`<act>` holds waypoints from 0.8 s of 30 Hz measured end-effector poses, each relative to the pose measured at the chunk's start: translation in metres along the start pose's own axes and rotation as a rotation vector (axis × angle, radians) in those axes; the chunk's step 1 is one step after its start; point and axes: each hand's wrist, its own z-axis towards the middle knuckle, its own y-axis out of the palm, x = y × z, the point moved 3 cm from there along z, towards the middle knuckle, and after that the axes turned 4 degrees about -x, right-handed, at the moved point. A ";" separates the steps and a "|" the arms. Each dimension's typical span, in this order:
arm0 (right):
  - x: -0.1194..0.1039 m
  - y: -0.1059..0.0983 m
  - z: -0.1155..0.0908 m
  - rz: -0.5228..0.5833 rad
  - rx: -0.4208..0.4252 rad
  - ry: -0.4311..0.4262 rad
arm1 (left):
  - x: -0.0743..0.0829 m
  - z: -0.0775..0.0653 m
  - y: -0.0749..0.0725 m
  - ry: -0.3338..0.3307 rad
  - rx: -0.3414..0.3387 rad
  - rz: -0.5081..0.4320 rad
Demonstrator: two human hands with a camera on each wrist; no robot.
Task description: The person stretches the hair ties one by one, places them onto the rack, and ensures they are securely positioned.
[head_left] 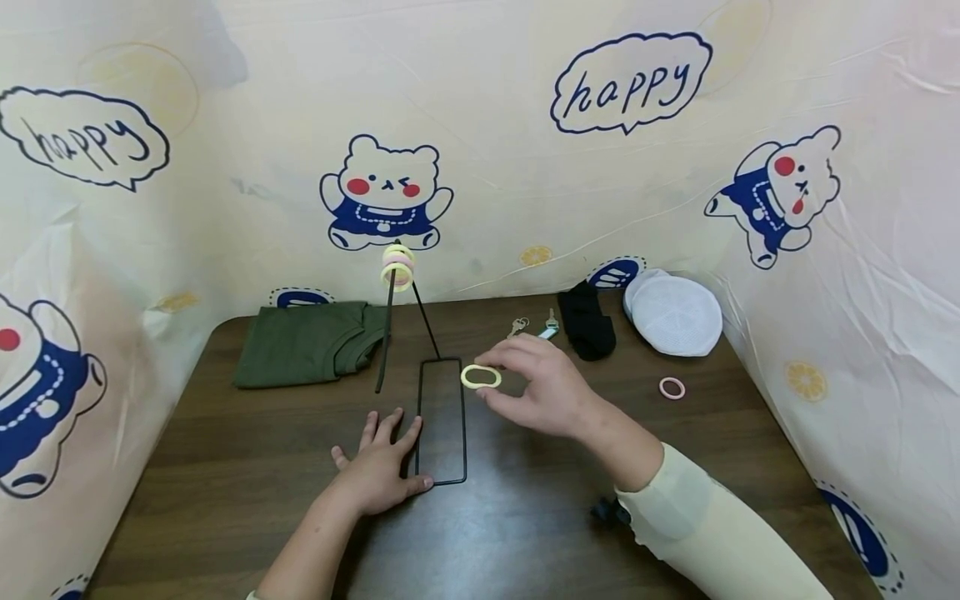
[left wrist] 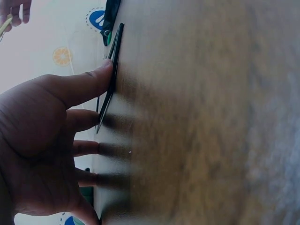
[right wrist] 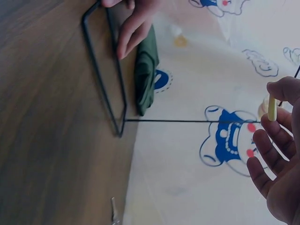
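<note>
A black wire stand (head_left: 464, 429) has a flat rectangular base on the brown table, a thin upright and a sloping arm. Pale yellow and pink hair ties (head_left: 397, 277) hang together near the top of it. My left hand (head_left: 381, 468) lies with fingers spread on the table left of the base, its thumb touching the base wire; the left wrist view shows the thumb (left wrist: 89, 85) against it. Right of the base, my right hand (head_left: 543, 387) pinches a yellow hair tie (head_left: 481, 387) between thumb and fingers, above the table. In the right wrist view that hair tie (right wrist: 272, 110) appears edge-on.
Folded dark green cloth (head_left: 292, 346) lies at the back left. Toward the back right are keys (head_left: 517, 327), another key with a tag (head_left: 551, 323), a black sock (head_left: 587, 321) and a white cap (head_left: 671, 312). A pink hair tie (head_left: 663, 391) lies before the cap. Printed cloth walls the table (head_left: 225, 467).
</note>
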 end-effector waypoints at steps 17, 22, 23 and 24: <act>-0.047 -0.001 0.033 0.114 0.062 -0.184 | -0.001 0.001 -0.001 -0.022 -0.024 0.012; -0.061 -0.001 0.038 0.112 0.069 -0.246 | -0.001 0.002 -0.001 -0.017 -0.022 0.008; -0.064 -0.002 0.039 0.113 0.071 -0.258 | -0.001 0.002 -0.001 -0.014 -0.021 0.007; -0.067 -0.002 0.040 0.113 0.075 -0.270 | -0.001 0.002 -0.001 -0.012 -0.020 0.005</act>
